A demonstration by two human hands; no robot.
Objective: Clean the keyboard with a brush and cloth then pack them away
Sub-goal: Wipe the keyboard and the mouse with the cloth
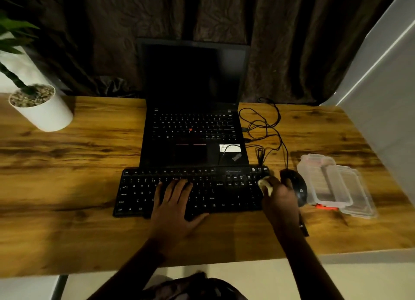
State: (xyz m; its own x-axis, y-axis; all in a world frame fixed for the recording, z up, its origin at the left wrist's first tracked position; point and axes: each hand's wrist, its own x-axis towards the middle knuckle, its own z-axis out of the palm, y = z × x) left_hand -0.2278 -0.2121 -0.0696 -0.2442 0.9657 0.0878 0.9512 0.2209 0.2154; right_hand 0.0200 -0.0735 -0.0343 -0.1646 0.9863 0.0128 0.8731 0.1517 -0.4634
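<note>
Dim room, warm low light. Wood-grain surface (67,165) with dark streaks filling most of the view, front edge at 6 o'clock over pale floor. Dark brown curtain (292,41) across the back at 12 o'clock; pale wall panel (386,111) closing the right side at 3 o'clock. White pot (45,113) with gravel top and green plant at 10 o'clock, standing on the surface near its far left corner. Black laptop (193,129) open at centre, screen dark, white sticker on the palm rest. Black keyboard (134,194) lying just in front of the laptop, touching or nearly touching its front edge. Left hand (174,206) flat on the keyboard's middle, fingers spread wide over the keys, holding nothing. Right hand (280,201) at the keyboard's right end, 4 o'clock from the laptop, fingers closed around a pale cloth (266,186) pressed against the keys there. Black mouse (296,185) just beside that hand, its cable looping back toward the laptop's right side. Clear plastic container (325,180) with its lid beside it at 3 o'clock, near the mouse; a small orange item (326,207) partly under its near edge, too hidden to identify. Brush not made out.
</note>
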